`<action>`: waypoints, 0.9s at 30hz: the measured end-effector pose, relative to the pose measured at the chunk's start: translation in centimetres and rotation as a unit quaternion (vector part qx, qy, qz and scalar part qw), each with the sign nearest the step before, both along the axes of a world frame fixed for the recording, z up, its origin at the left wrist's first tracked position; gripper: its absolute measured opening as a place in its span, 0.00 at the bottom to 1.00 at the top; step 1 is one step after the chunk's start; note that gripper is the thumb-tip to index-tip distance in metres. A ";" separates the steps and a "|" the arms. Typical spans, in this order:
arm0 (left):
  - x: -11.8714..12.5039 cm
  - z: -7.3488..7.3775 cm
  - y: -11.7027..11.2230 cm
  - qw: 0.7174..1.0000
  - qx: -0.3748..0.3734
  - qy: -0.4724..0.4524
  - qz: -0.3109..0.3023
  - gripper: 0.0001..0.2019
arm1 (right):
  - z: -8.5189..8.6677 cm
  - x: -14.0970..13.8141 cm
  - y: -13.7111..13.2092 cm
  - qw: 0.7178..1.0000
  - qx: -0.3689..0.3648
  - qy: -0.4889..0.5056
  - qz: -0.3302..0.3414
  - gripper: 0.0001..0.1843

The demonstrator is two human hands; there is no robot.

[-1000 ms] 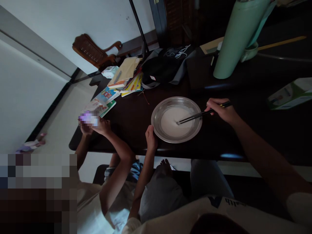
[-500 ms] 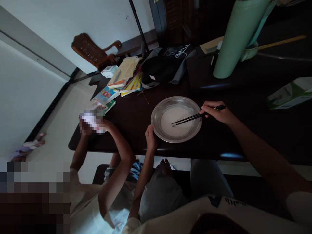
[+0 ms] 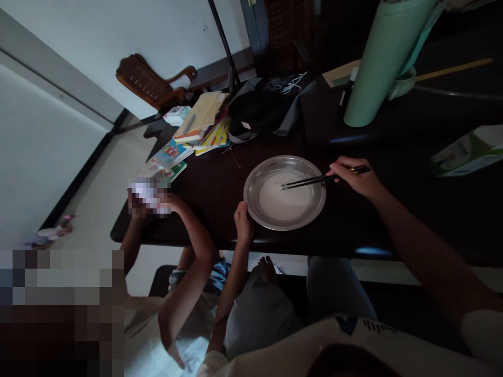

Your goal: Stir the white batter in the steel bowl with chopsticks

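Observation:
A round metal basin (image 3: 253, 209) stands on the dark table, holding a milky white liquid (image 3: 279, 201). My right hand (image 3: 351, 175) is closed around a pair of black chopsticks (image 3: 310, 181), just off the basin's right rim. Their tips reach into the white liquid near its middle. At the basin's lower left edge, my left hand (image 3: 243, 222) is closed on the rim, its fingers bent and partly hidden.
Another person sits at my left, hands (image 3: 149, 199) over a blurred pale thing. Behind them lie stacked books (image 3: 202, 120) and a black bag (image 3: 255, 112). A tall green flask (image 3: 383, 68) and a green-white carton (image 3: 467, 152) stand to the right on the dark table (image 3: 212, 193).
My right hand has moved slightly right and up, and the chopstick tips have shifted toward the far side of the liquid. My left hand and the basin stay in place.

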State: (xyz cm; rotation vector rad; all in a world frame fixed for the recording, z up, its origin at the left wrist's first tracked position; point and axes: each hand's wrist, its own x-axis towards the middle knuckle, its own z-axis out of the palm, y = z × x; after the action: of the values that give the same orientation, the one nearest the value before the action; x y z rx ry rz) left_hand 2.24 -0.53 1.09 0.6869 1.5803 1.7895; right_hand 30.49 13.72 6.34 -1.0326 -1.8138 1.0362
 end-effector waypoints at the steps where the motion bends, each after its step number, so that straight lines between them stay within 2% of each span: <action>1: -0.1 -0.1 0.0 1.000 0.005 0.000 -0.002 0.21 | -0.1 0.2 0.1 1.000 0.001 0.009 -0.013 0.20; 4: -0.2 -0.4 0.0 1.000 0.015 0.006 -0.012 0.21 | -0.2 0.4 0.2 0.999 -0.016 0.029 -0.001 0.23; 8: -0.1 0.0 0.0 1.000 0.004 0.012 -0.006 0.21 | -0.1 -0.2 -0.3 0.997 -0.026 -0.008 0.066 0.19; 11: 0.1 0.4 0.0 1.000 -0.004 0.009 0.000 0.21 | 0.0 -0.2 -0.3 0.999 -0.006 -0.012 0.040 0.17; 14: 0.1 0.4 -0.1 1.000 -0.002 0.015 -0.002 0.21 | 0.0 0.2 0.0 1.000 -0.002 0.019 0.003 0.21; 17: 0.0 0.2 -0.1 1.000 0.005 0.026 -0.012 0.21 | -0.2 0.2 0.0 0.999 -0.016 0.029 0.036 0.23; 20: 0.0 0.0 0.0 1.000 0.012 0.013 -0.008 0.21 | -0.5 -0.3 -0.1 0.997 -0.012 0.001 0.074 0.18; 23: 0.1 0.0 0.1 1.000 0.012 0.004 -0.004 0.21 | -0.6 -0.2 0.0 0.999 0.006 0.004 0.033 0.17; 25: 0.1 0.2 0.1 1.000 0.010 0.012 -0.007 0.21 | -0.5 0.1 0.2 1.000 0.007 0.020 0.000 0.19; 27: 0.2 0.4 0.1 1.000 0.006 0.022 -0.009 0.21 | -0.3 0.3 0.2 0.999 -0.005 0.036 0.000 0.22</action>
State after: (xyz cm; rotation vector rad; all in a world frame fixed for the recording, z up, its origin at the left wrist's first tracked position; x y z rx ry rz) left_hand 2.41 -0.47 1.47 0.7494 1.5890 1.7829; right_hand 30.76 13.92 6.00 -0.9885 -1.7523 1.0696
